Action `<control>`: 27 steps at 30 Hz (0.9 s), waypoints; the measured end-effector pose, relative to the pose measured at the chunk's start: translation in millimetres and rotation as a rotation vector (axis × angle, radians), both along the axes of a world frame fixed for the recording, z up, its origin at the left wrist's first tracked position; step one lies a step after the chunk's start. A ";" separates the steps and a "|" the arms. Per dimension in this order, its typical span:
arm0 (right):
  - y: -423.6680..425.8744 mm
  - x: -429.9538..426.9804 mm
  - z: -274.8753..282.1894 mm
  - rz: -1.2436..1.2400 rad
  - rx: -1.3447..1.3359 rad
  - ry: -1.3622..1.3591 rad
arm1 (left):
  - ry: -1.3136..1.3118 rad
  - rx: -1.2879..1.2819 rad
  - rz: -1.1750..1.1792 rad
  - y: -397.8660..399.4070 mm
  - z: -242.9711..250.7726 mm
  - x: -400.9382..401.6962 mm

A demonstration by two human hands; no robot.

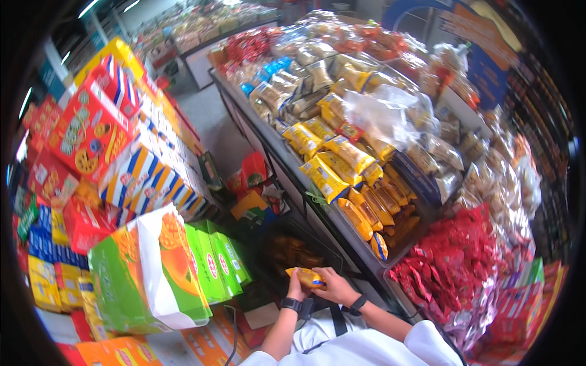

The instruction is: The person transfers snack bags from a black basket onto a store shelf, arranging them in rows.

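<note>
A small yellow packaged snack with a blue end is held between both hands, low in the middle of the view. My left hand grips its left end, and my right hand grips the right end. Just beyond the hands is a dark container with more orange-yellow packs inside, in shadow. To the right, rows of similar yellow packs lie in a compartment of the display bin, below a heap of larger yellow bags.
The bin's dark edge runs diagonally beside my right arm. Red-wrapped sweets fill its near right part. Stacked gift boxes stand at left, including a green and white carton and striped boxes. Grey floor shows between them.
</note>
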State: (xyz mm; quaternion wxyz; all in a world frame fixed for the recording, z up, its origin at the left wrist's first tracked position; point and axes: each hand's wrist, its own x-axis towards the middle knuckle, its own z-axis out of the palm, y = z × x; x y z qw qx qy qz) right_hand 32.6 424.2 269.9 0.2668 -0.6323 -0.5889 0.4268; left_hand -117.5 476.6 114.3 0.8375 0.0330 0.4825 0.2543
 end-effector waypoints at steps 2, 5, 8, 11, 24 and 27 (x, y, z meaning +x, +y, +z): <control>-7.5 7.9 18.4 -0.047 0.106 -0.056 | -0.126 -0.027 -0.084 -0.9 16.9 3.0; -12.1 16.9 29.4 -0.104 0.109 -0.112 | -0.149 -0.029 -0.230 11.8 43.6 10.4; -18.9 21.7 41.1 -0.269 0.134 -0.148 | -0.132 -0.033 -0.429 23.0 63.9 22.9; -23.5 41.4 55.6 -0.517 0.136 -0.142 | 0.002 0.133 -0.674 35.7 107.0 35.8; -55.5 165.5 157.8 -1.056 0.482 -0.476 | 0.312 2.061 -0.819 39.1 186.3 171.9; -55.8 182.7 156.3 -0.882 0.287 -0.614 | 0.305 2.224 -1.039 37.4 173.3 195.6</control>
